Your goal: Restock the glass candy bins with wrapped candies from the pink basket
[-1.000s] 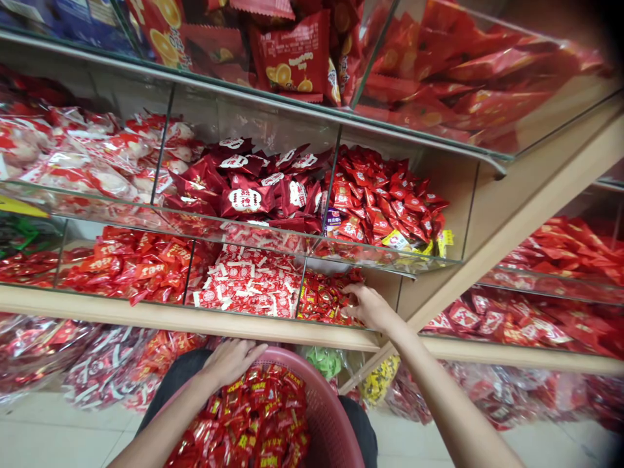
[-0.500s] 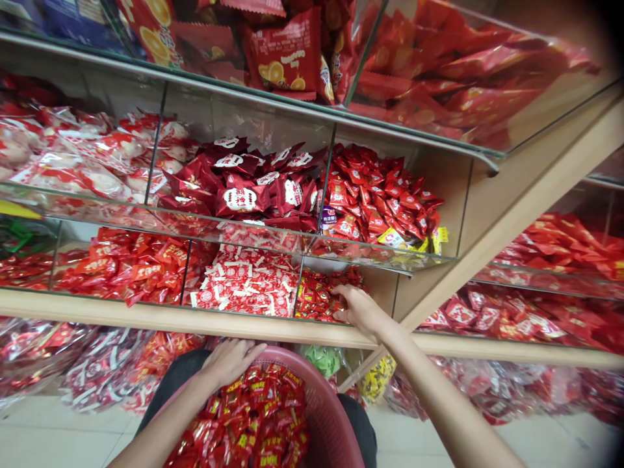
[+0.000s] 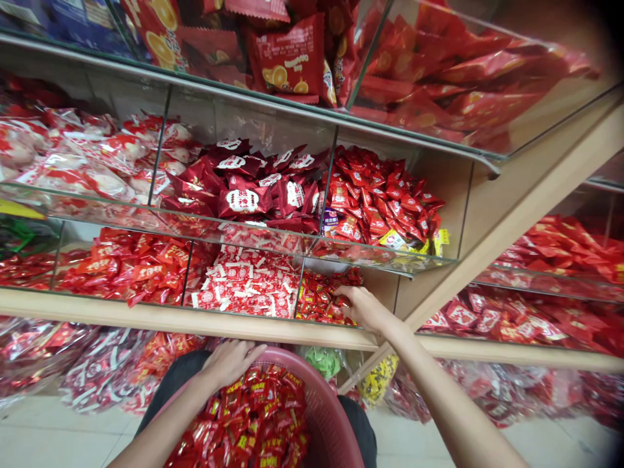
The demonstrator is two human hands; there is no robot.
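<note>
Mostly glossy red candies (image 3: pixel 260 413), yellow lettering, heaped in pink basket (image 3: pixel 334 416).

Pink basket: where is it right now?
Head view, bottom centre: the pink basket is between the knees, below the wooden shelf edge, with the left hand at its rim.

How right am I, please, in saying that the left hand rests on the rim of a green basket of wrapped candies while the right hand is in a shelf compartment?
The basket is pink, not green, in the head view; left hand, right hand and wrapped candies are as you say.
</note>
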